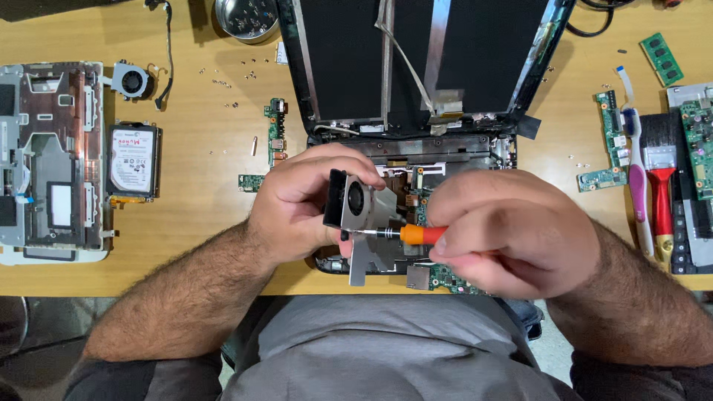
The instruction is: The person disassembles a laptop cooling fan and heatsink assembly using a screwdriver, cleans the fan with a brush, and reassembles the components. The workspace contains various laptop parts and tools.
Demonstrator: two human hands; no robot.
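Right hand closed on an orange-handled screwdriver, tip against the light, rigid, thin-finned laptop fan, which the left hand grips by its edges above the open laptop on the counter.

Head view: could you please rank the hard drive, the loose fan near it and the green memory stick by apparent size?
1. hard drive
2. loose fan
3. green memory stick; it looks close to the fan, so that order is unsure.
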